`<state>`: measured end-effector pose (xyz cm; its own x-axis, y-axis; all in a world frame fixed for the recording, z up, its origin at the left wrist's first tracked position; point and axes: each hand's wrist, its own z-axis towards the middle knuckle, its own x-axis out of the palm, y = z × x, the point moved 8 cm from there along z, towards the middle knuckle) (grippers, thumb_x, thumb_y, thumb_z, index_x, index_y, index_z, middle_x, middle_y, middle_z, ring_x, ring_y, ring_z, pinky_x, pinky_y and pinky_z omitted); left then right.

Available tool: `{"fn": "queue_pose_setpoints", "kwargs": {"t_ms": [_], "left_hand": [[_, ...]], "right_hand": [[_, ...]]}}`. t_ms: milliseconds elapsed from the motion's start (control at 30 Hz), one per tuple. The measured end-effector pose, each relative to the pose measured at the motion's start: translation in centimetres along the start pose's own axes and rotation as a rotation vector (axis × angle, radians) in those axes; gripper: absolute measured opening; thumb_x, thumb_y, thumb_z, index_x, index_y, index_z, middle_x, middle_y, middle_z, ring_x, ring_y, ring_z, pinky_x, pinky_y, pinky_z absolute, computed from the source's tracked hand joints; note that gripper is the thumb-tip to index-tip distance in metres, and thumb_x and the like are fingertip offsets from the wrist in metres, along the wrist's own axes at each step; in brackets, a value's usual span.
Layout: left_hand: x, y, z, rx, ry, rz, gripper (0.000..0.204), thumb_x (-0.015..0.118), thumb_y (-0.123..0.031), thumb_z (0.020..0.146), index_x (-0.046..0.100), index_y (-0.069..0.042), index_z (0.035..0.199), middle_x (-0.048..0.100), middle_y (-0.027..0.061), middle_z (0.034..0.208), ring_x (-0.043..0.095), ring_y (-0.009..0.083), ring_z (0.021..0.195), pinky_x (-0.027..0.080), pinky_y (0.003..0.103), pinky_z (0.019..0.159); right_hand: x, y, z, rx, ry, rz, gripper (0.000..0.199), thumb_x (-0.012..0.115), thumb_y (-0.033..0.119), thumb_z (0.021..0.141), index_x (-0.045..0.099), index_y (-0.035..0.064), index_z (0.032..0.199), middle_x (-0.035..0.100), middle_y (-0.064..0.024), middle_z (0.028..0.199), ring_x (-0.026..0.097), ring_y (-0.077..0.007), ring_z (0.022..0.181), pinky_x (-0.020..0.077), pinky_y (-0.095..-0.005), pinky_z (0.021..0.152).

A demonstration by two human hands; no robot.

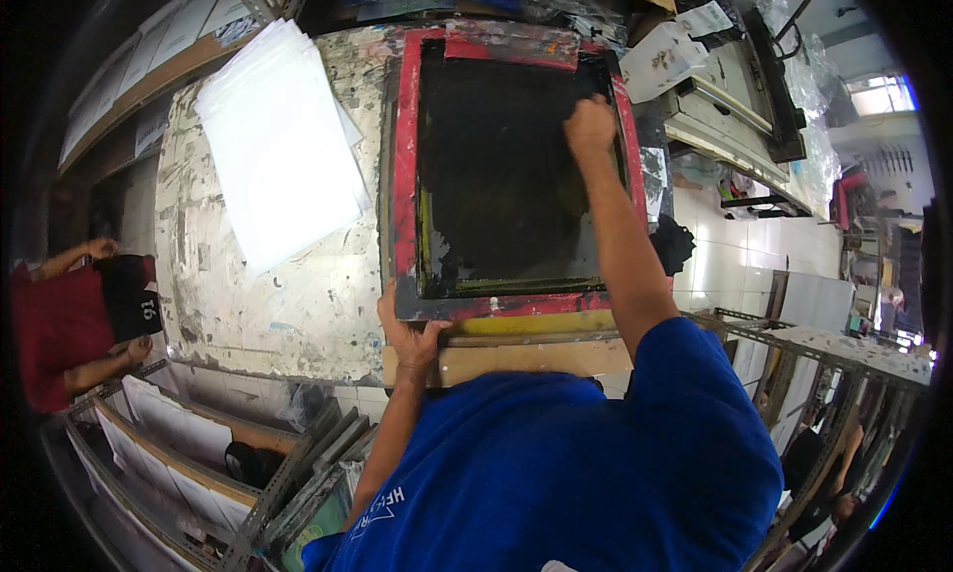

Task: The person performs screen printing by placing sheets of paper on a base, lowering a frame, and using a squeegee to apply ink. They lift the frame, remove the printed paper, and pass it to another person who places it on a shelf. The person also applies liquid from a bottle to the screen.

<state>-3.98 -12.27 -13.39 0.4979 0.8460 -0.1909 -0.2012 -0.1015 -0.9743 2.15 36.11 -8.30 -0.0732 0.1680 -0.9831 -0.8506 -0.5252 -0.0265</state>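
Observation:
A screen-printing frame (pixel 406 165) with worn red edges lies flat in front of me. Black ink covers most of its mesh (pixel 506 165), with greyish patches near the lower corners. My left hand (pixel 412 342) grips the frame at its near left corner, fingers along the side and thumb at the near edge. Stretched across the mesh, my right arm ends in my right hand (pixel 593 126), closed in a fist by the far right corner. Whatever that fist holds is hidden against the black.
White paper sheets (pixel 283 145) lie stacked left of the frame on a paint-stained table (pixel 199 264). A person in a red shirt (pixel 69 319) stands at far left. Metal racks (pixel 844 359) stand right; shelves with white boards (pixel 179 463) lower left. A black crumpled cloth (pixel 673 245) sits beside the frame.

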Motion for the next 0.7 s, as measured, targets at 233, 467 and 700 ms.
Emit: {"fn": "queue_pose_setpoints", "kwargs": {"t_ms": [233,467,700], "left_hand": [[0.2,-0.5,0.5,0.041,0.059,0.113,0.103,0.088,-0.015,0.065,0.034,0.004,0.151,0.046,0.0095,0.127,0.051,0.0233,0.120,0.043,0.037,0.107],[0.1,-1.4,0.6,0.091,0.059,0.164,0.098,0.084,-0.012,0.069,0.034,0.004,0.152,0.047,0.0133,0.136,0.050,0.0264,0.126,0.041,0.041,0.110],[0.1,-1.1,0.8,0.127,-0.026,0.102,0.104,0.092,-0.033,0.065,0.043,0.003,0.148,0.054,0.0168,0.119,0.053,0.0344,0.114,0.042,0.044,0.103]], "right_hand": [[-0.5,15.7,-4.9,-0.183,-0.028,0.174,0.016,0.072,0.016,0.077,0.079,0.0068,0.088,0.068,-0.0165,0.105,0.069,-0.0347,0.094,0.0581,-0.0425,0.082],[-1.1,6.6,-6.4,-0.187,-0.091,0.093,0.011,0.072,0.012,0.076,0.079,0.0074,0.083,0.069,-0.0152,0.101,0.067,-0.0354,0.095,0.0570,-0.0438,0.081],[-1.9,4.6,-8.4,0.080,0.082,0.058,0.015,0.068,0.015,0.086,0.079,0.0077,0.090,0.068,-0.0161,0.107,0.068,-0.0348,0.099,0.0584,-0.0411,0.079]]}}
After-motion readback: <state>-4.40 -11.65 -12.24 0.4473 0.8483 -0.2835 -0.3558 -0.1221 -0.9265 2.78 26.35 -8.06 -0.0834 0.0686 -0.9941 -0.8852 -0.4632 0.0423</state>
